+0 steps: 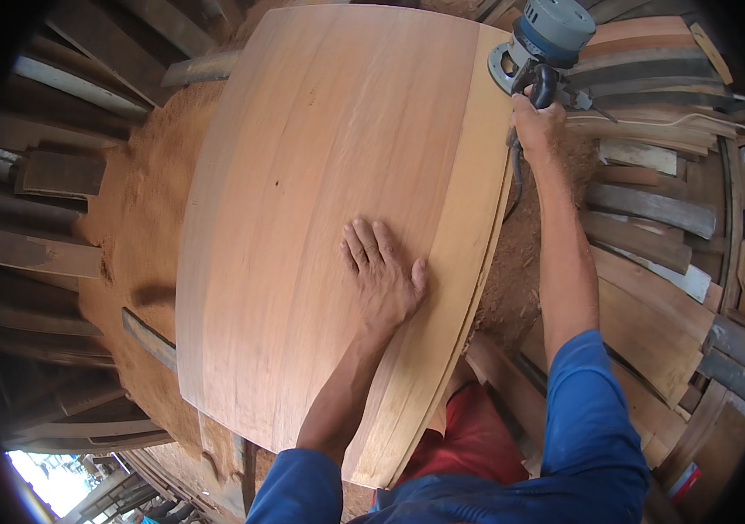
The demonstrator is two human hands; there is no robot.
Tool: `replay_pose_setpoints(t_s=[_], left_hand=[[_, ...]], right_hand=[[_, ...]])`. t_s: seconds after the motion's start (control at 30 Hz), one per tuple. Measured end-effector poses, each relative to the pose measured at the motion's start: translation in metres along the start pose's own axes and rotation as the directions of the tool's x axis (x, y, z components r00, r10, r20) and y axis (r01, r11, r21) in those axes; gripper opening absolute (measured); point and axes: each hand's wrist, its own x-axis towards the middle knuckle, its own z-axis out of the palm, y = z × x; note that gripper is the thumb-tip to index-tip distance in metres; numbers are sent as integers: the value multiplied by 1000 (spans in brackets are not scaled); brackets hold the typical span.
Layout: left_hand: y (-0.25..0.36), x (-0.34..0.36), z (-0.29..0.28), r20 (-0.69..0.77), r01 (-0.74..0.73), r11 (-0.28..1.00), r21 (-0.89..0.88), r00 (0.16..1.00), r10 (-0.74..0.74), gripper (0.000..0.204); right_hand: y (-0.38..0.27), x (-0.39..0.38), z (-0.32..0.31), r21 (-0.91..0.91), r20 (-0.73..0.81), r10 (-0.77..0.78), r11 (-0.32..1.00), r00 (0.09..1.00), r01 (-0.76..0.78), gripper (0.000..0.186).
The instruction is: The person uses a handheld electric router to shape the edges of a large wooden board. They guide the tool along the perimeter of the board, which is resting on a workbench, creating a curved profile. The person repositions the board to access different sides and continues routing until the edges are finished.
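Note:
A broad wooden panel [303,192] of pinkish-brown boards fills the middle, with a paler yellow strip [442,288] along its right side. My left hand [383,275] lies palm down on its surface, fingers stretched out. At the far right corner, my right hand [537,127] is closed round the black handle of a router [556,31], a power tool with a grey and blue body. The router's round base overlaps the panel's right edge. Its bit is hidden, and whether it is running cannot be told.
Reddish-brown sawdust [141,201] covers the ground left of the panel. Stacked planks [49,253] line the left side, and loose boards [652,314] lie at the right. A dark cord [516,179] hangs beside the panel's right edge. A pale cable [696,120] crosses the boards.

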Motion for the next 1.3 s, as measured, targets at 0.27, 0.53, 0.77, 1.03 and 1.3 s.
replay_pose_setpoints(t_s=[0.27,0.53,0.77,1.03,1.3], left_hand=[[1,1,-1,-24,-13,1000,-23,1000,13,90],[4,2,-8,12,4,1000,-25,1000,-3,89],[4,63,8,-86,-32,997,-77,996,26,87],[13,124,16,-159,1,1000,-19,987,-3,87],[13,124,16,-107,-7,1000,18,994,9,88]], right_hand=[[0,-31,-11,28,47,75,997,996,-76,24],[-15,-130,-40,99,83,101,989,991,-109,25],[-33,-163,-46,195,97,96,974,991,-113,15],[-19,-81,-26,142,82,116,982,990,-126,20],[0,-16,-8,143,83,105,983,991,-116,18]])
